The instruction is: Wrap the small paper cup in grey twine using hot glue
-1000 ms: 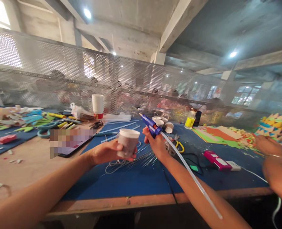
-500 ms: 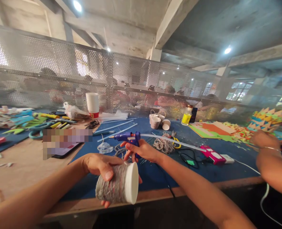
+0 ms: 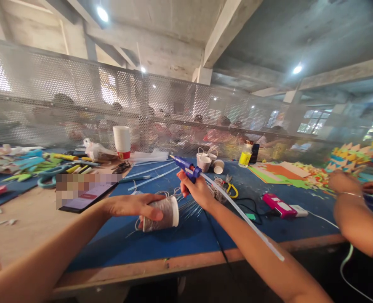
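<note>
My left hand (image 3: 139,209) is wrapped round a paper cup (image 3: 161,215) wound with grey-brown twine, its white rim facing right. The cup lies on its side, low over the blue mat (image 3: 110,248); I cannot tell if it touches. In my right hand (image 3: 195,188) is a blue hot glue gun (image 3: 186,166), its nozzle aimed up and left toward the back of the table. A long clear glue stick (image 3: 243,218) sticks out behind it, over my right forearm. Loose twine (image 3: 217,192) lies partly hidden behind my right hand.
Small twine-covered cups (image 3: 203,160) stand behind the glue gun. Yellow-handled scissors (image 3: 233,190), a pink power strip (image 3: 279,206) and a glass bottle (image 3: 246,155) lie to the right. A phone (image 3: 88,195) rests at left. A co-worker's arm (image 3: 352,210) reaches in at far right.
The cup has moved away from me and down toward the mat in my left hand. My right hand has shifted right and lifted the glue gun, whose nozzle now tilts upward.
</note>
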Demonstrator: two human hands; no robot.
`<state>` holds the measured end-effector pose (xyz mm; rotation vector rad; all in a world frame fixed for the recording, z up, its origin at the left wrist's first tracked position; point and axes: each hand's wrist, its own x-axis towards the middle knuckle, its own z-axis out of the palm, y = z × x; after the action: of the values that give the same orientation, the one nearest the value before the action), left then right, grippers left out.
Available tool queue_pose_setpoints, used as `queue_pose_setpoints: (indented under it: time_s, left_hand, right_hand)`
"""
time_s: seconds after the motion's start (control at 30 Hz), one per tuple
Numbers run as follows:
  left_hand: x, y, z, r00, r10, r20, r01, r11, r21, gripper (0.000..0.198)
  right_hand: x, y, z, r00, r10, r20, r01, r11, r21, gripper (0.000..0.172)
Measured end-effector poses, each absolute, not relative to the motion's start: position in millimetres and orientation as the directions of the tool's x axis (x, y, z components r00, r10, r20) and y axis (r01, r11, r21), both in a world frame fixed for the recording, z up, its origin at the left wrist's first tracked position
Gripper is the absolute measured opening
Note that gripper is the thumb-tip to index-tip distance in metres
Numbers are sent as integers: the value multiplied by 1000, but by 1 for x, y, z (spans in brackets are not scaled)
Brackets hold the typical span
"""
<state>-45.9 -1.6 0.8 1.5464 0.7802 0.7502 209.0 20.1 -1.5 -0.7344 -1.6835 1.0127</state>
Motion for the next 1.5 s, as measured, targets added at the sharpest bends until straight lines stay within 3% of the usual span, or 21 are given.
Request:
queue_pose_setpoints:
  time_s: [0.13, 0.33, 0.47, 0.57, 0.67, 0.87, 1.07, 1.3, 1.5]
  left_hand:
    - [-47, 3, 6, 556, 830, -35, 288, -153, 945, 54]
    - [-34, 2, 18, 271, 923, 273, 464, -374, 803, 61]
    - [-32, 9, 11, 141, 930, 340, 500, -363, 786, 55]
    - [-29, 13, 6, 118, 943, 313, 336, -334, 881, 45]
    - [-22, 14, 3, 103, 954, 282, 134, -295, 946, 49]
    - [-12, 11, 7, -54, 949, 310, 72, -306, 949, 74]
    - [-8, 3, 11, 138, 947, 290, -200, -260, 945, 57]
    - [-13, 13, 0, 198, 950, 241, -317, -171, 933, 39]
    - [-13, 16, -3, 256, 932, 257, -401, -140, 905, 43]
  right_hand:
    - [208, 19, -1, -226, 837, 498, 25, 516, -856, 51]
    - [207, 15, 4, -121, 841, 528, 63, 537, -841, 49]
    - [207, 16, 6, -67, 844, 532, 90, 536, -839, 52]
    - [208, 17, 6, -57, 843, 535, 131, 537, -833, 53]
    - [208, 15, 8, -44, 843, 537, 179, 535, -826, 54]
    - [209, 14, 8, -43, 845, 533, 212, 529, -822, 53]
    - [206, 14, 0, -217, 819, 532, 75, 557, -827, 47]
    - [205, 5, 5, -220, 784, 581, 142, 615, -776, 47]
    - [205, 6, 2, -252, 781, 571, 135, 613, -779, 42]
